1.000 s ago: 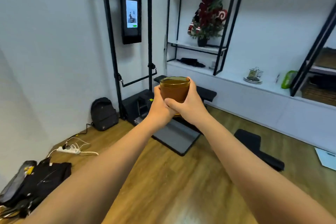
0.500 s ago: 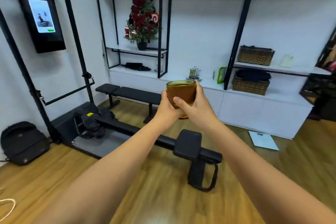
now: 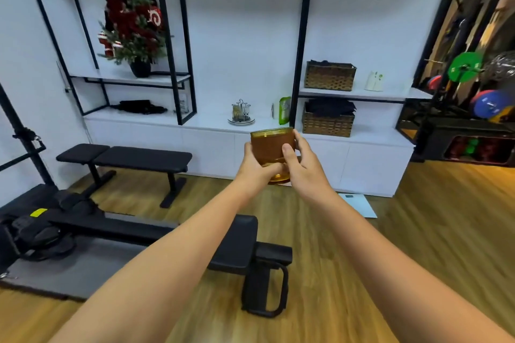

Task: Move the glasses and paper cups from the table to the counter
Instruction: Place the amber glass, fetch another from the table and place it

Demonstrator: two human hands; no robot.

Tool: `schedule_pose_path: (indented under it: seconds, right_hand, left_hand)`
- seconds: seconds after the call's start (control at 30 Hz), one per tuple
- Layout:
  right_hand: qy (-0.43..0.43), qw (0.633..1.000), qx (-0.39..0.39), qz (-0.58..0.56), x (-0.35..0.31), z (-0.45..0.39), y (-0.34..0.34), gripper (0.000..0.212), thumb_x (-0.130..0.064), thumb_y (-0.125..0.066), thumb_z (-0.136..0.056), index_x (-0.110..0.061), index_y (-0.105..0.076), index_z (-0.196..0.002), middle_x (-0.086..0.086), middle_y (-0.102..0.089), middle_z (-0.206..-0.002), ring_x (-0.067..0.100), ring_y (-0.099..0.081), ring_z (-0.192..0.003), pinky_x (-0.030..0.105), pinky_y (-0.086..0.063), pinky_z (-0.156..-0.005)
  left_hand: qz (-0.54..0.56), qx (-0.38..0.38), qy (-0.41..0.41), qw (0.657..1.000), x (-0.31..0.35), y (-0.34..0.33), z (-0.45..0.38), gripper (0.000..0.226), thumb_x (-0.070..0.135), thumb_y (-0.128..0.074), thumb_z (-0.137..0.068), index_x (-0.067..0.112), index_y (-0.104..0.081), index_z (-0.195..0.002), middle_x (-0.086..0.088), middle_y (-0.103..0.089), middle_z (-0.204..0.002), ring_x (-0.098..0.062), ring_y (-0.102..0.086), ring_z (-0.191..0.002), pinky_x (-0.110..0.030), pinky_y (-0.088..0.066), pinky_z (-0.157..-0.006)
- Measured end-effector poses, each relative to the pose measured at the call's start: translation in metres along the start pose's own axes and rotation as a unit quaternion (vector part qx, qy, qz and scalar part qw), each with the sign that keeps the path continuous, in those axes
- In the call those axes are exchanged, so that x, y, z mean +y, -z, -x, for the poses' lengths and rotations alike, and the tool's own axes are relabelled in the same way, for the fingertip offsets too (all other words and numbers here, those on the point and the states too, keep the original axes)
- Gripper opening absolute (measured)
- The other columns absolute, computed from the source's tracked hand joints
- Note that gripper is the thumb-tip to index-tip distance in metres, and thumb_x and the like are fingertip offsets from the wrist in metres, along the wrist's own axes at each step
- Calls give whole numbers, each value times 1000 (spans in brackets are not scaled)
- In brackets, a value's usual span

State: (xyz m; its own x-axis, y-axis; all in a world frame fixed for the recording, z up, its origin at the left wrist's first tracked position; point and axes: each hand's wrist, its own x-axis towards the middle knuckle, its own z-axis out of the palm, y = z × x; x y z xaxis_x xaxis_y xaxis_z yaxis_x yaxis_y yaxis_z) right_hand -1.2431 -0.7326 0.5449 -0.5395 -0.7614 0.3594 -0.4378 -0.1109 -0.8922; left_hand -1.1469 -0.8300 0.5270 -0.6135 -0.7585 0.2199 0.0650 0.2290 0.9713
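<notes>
An amber glass [image 3: 269,147] is held upright at arm's length in the middle of the view. My left hand [image 3: 255,166] wraps its left side and base, and my right hand [image 3: 302,164] grips its right side with the thumb across the front. The white counter [image 3: 211,123] runs along the far wall straight ahead, beyond the glass. The table and the paper cups are out of sight.
A small rack on a plate [image 3: 241,114] and a green packet [image 3: 284,110] stand on the counter, wicker baskets [image 3: 328,122] to the right. A black bench [image 3: 131,160] and a low black exercise machine [image 3: 172,237] lie on the wooden floor between me and the counter. Weight plates [image 3: 466,65] are at right.
The view has swung to the right from the corner with the wall screen to face the counter and shelves. Both hands have kept hold of the amber glass in front of me.
</notes>
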Motion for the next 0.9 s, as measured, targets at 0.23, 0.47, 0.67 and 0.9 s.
schedule_pose_path:
  seconds: [0.23, 0.47, 0.67, 0.9]
  right_hand:
    - [5, 1000, 5, -10, 54, -145, 36, 56, -39, -45, -105, -30, -26, -156, -16, -50, -135, -8, -54, -110, 4, -47, -85]
    - [9, 1000, 12, -11, 108, -250, 75, 75, -28, -75, -88, -26, -32, -149, -8, -57, -132, 2, -57, -117, 26, -51, -98]
    - [-1, 1000, -5, -13, 184, -346, 117, 73, -32, -75, -88, -27, -33, -148, -13, -59, -125, 0, -58, -111, 30, -51, -100]
    - [2, 998, -62, -21, 259, -478, 180, 74, -32, -75, -89, -29, -31, -148, -13, -56, -128, -3, -55, -110, 25, -50, -97]
  left_hand:
    - [7, -10, -25, 1000, -22, -46, -161, 94, 47, -84, -54, 26, -40, -134, 3, -67, -117, -14, -70, -106, -39, -60, -91]
    - [-2, -37, -21, 999, -45, -100, -288, 77, 35, -84, -56, 53, -40, -117, 5, -69, -115, -17, -72, -101, -43, -64, -78]
    - [-26, -15, -25, 999, -83, -158, -385, 87, 26, -83, -62, 38, -34, -133, 4, -66, -118, -17, -70, -104, -35, -64, -74]
    - [-8, 38, -19, 999, -107, -233, -505, 88, 16, -79, -64, 31, -35, -139, -2, -66, -121, -18, -70, -102, -31, -62, -70]
